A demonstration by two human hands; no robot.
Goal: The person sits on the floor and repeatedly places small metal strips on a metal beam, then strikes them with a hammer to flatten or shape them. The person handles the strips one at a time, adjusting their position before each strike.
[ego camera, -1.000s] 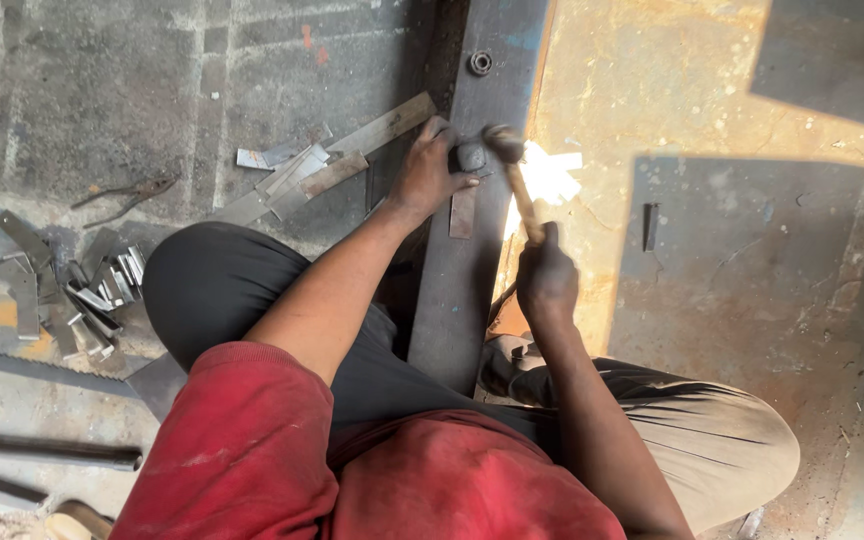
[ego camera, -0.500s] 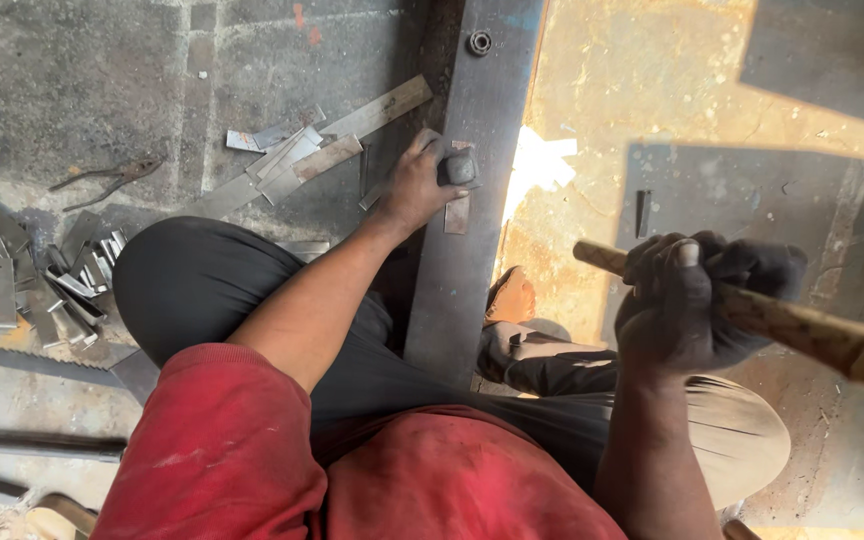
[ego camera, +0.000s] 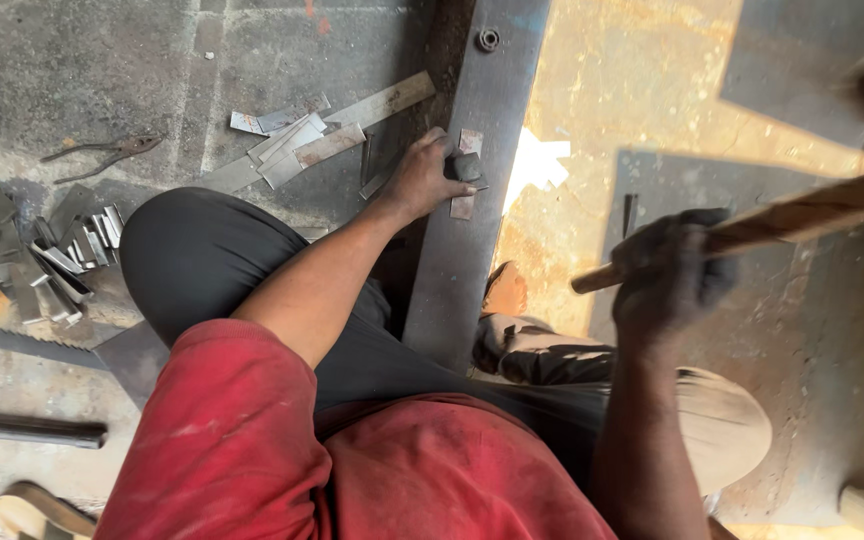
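1. At the far left, a pile of short cut metal strips (ego camera: 47, 255) lies on the concrete floor (ego camera: 82, 70), with a pair of pliers (ego camera: 102, 150) a little beyond it, both well apart from the hands.
2. Further right, a looser scatter of longer flat metal pieces (ego camera: 302, 140) sits just beside the left hand, likely kept within easy reach.
3. The left hand (ego camera: 422, 180) is closed around a short dark punch or chisel (ego camera: 467, 168), standing it on a small metal strip (ego camera: 466, 172). The strip lies across a long steel bar (ego camera: 472, 230) that seems to serve as an anvil; the hand pins the tool steady there.
4. The bar runs from the top of the view down between the person's knees.
5. The right hand (ego camera: 667, 275) is clenched on the wooden handle of a hammer (ego camera: 782, 220), raised off to the right, well apart from the strip. The hammer head is blurred at the frame edge.
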